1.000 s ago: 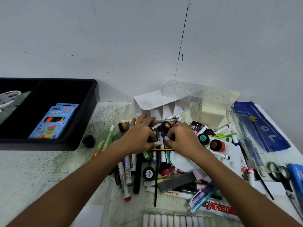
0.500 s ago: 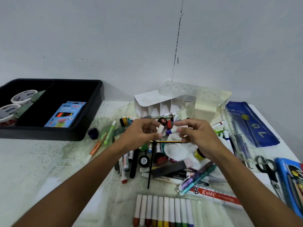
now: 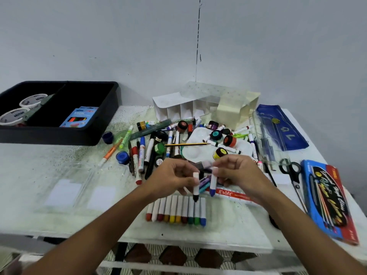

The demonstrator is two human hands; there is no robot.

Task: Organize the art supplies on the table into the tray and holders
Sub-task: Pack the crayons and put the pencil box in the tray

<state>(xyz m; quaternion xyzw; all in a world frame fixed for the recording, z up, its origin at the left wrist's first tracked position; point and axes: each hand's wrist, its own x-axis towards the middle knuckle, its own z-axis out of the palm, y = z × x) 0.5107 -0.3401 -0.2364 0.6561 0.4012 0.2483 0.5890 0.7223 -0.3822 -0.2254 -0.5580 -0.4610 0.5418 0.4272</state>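
My left hand (image 3: 174, 180) pinches a white crayon with a black tip (image 3: 195, 186), tip pointing down. Beside it my right hand (image 3: 237, 174) pinches a white crayon with a blue tip (image 3: 212, 184), also tip down. Both hang just above a row of several crayons (image 3: 176, 211) lying in a clear pack near the table's front edge. Behind my hands spreads a pile of markers and pens (image 3: 151, 147), paint pots (image 3: 216, 134) and a white palette (image 3: 198, 137). The black tray (image 3: 59, 133) stands at the back left. A white divided holder (image 3: 178, 108) stands at the back centre.
Clear plastic cases (image 3: 79, 187) lie on the left of the table. Scissors (image 3: 294, 173), a blue-and-red colour pencil box (image 3: 329, 199) and a blue pouch (image 3: 282, 126) are on the right. The tray holds a neon pencil box (image 3: 78, 117) and two white tubs (image 3: 21, 108).
Both hands lifted out of the pile and drew back toward the front edge, each carrying a crayon. The crayons now hang over the crayon row. The camera pulled back.
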